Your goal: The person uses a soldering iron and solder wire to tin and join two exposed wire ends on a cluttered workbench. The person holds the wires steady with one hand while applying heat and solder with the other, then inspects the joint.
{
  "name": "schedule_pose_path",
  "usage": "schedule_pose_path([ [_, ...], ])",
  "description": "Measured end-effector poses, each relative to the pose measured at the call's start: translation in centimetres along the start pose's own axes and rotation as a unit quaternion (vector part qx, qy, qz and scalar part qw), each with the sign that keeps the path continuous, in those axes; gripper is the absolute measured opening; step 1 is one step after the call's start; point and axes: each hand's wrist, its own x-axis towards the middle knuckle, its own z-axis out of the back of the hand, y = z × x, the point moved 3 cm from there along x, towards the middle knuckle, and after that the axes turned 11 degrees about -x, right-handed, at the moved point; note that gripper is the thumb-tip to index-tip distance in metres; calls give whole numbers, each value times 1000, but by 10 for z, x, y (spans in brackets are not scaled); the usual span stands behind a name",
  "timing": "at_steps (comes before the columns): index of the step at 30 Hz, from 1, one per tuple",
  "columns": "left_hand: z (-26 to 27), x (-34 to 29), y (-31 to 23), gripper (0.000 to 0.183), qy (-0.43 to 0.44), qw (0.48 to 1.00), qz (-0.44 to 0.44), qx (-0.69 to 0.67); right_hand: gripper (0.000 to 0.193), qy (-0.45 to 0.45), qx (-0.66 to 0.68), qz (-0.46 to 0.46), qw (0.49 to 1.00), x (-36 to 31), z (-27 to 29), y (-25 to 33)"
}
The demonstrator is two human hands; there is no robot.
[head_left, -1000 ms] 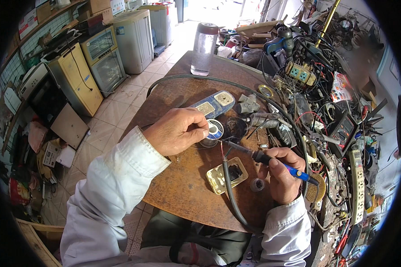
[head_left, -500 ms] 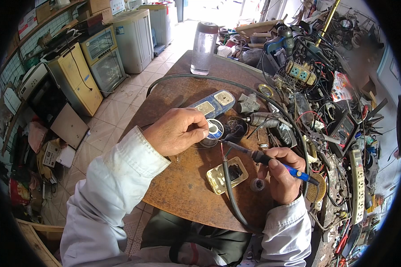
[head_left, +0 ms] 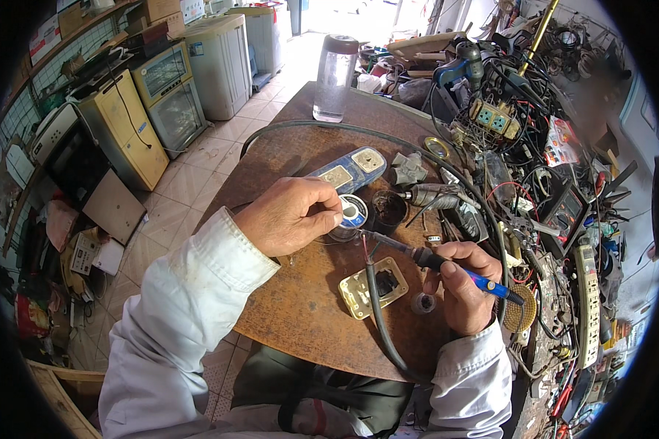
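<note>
My right hand (head_left: 464,284) holds a soldering iron (head_left: 436,262) with a blue and black handle, its tip pointing left over the table. At that tip are the bared thin wires of a thick grey cable (head_left: 377,293), which curves down to the table's near edge. My left hand (head_left: 293,216) is closed in a pinch, with a thin strand of solder wire running from its fingertips toward the tip. Just beyond these fingers sits a solder spool (head_left: 354,210) with a blue and white label. Under the cable lies a cream plastic cover (head_left: 373,288).
A blue socket strip (head_left: 350,174), a dark round pot (head_left: 389,209) and a clear bottle (head_left: 334,80) stand on the worn brown table (head_left: 285,307). Tangled cables, tools and a multimeter (head_left: 561,212) crowd the right. Old appliances (head_left: 220,66) line the left wall.
Both hands stay almost still. A dark grey haze beside the spool has gone, and the dark pot shows more plainly. The soldering iron's tip remains at the wires.
</note>
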Motion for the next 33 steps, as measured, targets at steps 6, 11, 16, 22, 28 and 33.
schedule_pose_path([
  [6,0,1,0,15,3,1000,0,5,30,-3,-11,1,1000,-1,1,3],
  [11,0,0,2,15,1,1000,4,10,30,-2,-3,-1,1000,0,-1,1],
  [16,0,2,2,16,5,1000,7,-2,30,-5,0,1,1000,-1,-1,2],
  [22,0,0,2,16,2,1000,4,3,29,-6,-2,-7,1000,-1,-1,1],
  [28,0,1,-1,14,4,1000,15,12,27,-10,3,-10,1000,-1,-2,3],
  [33,-1,2,2,11,4,1000,19,-1,26,-4,-2,-9,1000,-1,-1,3],
])
